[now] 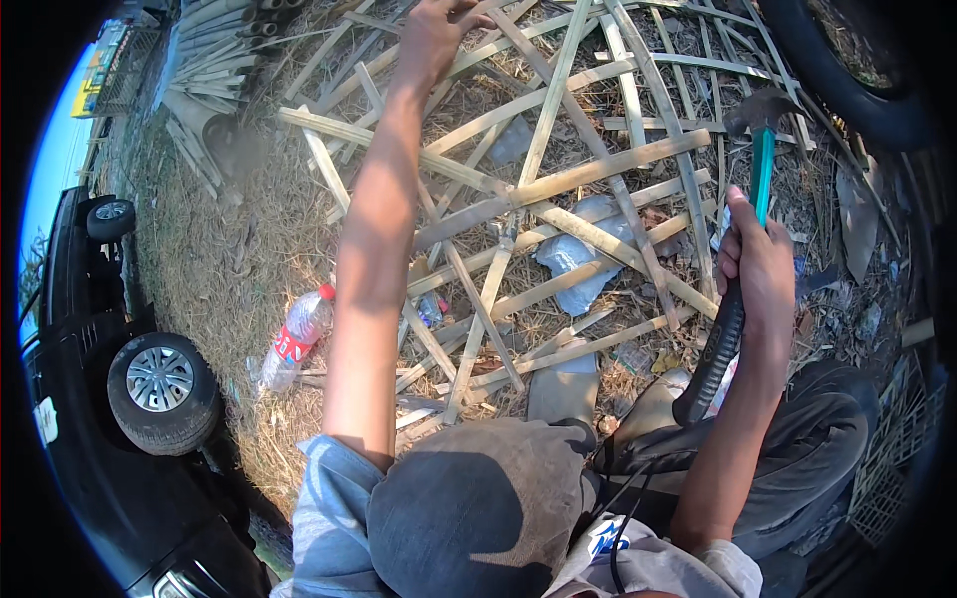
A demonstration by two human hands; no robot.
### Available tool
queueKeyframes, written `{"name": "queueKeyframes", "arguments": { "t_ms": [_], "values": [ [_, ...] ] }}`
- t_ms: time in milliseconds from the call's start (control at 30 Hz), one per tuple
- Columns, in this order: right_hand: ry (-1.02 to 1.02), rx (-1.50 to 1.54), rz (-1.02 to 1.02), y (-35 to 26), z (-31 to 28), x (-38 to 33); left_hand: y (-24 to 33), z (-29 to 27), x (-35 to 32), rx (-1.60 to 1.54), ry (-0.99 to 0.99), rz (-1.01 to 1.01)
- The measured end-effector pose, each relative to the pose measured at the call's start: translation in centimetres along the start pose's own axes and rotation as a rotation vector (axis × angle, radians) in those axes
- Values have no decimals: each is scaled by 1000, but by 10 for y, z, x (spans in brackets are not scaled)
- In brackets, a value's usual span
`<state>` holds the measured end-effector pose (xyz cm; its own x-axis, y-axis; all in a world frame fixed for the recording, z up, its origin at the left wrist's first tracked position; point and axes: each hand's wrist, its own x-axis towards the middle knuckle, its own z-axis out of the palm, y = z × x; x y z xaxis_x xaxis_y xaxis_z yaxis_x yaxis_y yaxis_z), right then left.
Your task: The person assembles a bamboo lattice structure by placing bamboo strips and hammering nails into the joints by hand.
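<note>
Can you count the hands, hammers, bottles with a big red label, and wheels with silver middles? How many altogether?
Hands: 2 (left hand, right hand)
Hammer: 1
Red-labelled bottle: 1
Silver-middled wheels: 2 (near wheel, far wheel)
Total: 6

Dry, straw-littered ground (214,269) is carrying a lattice of split-bamboo strips (598,170) across its middle. A crumpled pale plastic bag (564,255) is lying beneath the strips. Left of them, a red-capped clear plastic bottle (295,339) is lying; bamboo poles (207,62) are lying toward the ground's far left corner.
</note>
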<state>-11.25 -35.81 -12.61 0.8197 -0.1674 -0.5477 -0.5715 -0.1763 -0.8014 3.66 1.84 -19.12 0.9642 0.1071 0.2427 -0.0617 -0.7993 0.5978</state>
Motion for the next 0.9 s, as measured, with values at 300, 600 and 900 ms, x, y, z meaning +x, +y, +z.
{"name": "queueKeyframes", "arguments": {
  "t_ms": [300, 600, 900],
  "values": [
    [-46, -170, -458, -64, 121, 34, 62, -11, -6, 161, 189, 321],
    [108, -401, -621, -75, 52, -10, 131, -25, -42, 92, 175, 292],
    [332, -355, -626, -55, 10, -55, 205, -63, -43, 189, 31, 330]
  ]
}}
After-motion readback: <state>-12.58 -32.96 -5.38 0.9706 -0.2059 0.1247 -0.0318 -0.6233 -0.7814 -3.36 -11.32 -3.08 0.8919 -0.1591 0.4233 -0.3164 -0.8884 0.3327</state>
